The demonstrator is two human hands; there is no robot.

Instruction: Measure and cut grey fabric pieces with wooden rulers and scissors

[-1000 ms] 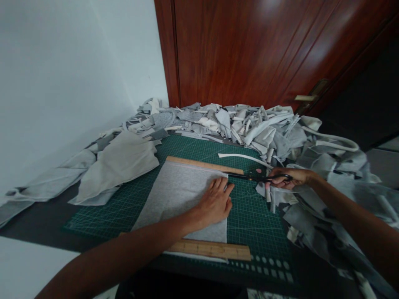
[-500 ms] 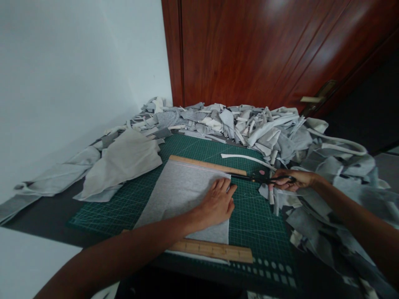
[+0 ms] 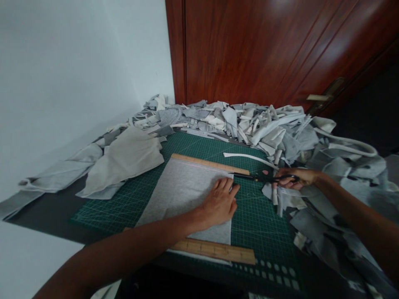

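Note:
A piece of grey knit fabric lies flat on the green cutting mat. My left hand rests on its right part, palm down, fingers stretched toward the far edge. In my right hand is a pair of black-handled scissors, blades pointing left at the cloth's far right corner. The blades look nearly closed; whether cloth lies between them I cannot tell. One wooden ruler runs along the fabric's far edge, and another wooden ruler lies along the near edge.
Heaped grey and white fabric scraps line the back and right side. A larger pale cloth piece lies at left on the mat's edge. One narrow white strip curves beyond the scissors. Behind stand a wooden door and a white wall.
The scissors' tips now reach slightly over the fabric's far right corner. My left hand stays in place on the cloth. The whole view has shifted slightly.

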